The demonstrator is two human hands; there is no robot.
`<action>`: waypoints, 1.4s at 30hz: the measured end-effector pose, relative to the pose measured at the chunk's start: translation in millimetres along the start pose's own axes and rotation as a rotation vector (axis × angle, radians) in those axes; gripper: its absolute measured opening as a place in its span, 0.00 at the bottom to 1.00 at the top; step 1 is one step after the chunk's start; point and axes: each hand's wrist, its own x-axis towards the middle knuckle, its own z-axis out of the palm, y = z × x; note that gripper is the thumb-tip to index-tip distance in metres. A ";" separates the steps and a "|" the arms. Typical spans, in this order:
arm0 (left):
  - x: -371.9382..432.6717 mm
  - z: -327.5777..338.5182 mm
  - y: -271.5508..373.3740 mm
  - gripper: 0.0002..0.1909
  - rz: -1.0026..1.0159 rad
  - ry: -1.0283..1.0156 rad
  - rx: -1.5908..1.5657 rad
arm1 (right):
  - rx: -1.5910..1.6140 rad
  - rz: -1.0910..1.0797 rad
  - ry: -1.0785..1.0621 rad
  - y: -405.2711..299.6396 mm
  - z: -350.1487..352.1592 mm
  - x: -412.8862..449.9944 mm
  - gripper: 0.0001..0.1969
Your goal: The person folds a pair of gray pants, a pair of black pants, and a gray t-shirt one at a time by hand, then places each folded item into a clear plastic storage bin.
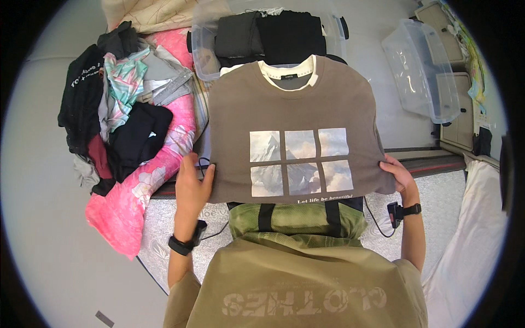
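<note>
A brown crew-neck top (231,119) with a cream inner collar is spread out in front of me, its neckline pointing away. Six printed panels of mountains and clouds cover its chest, with a line of writing below. My right hand (400,174) grips the top's lower right edge, thumb on the upper face. At the lower left edge is my left hand (192,186), fingers raised and apart from the thumb, whose tip is beside or touching the fabric. The sleeves are not visible from above.
Behind the top, a clear plastic storage box (204,61) holds folded dark clothes (291,35). Heaped garments (127,86) lie on pink floral bedding (123,213) at left. Another clear plastic bin (426,74) stands at right beside beige drawers (455,110). A green bundle with black straps (297,217) is before my torso.
</note>
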 end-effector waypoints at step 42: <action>-13.8 -26.4 36.3 0.19 -0.732 -0.168 -1.552 | -1.511 -0.968 -0.013 9.1 302.1 3.3 0.33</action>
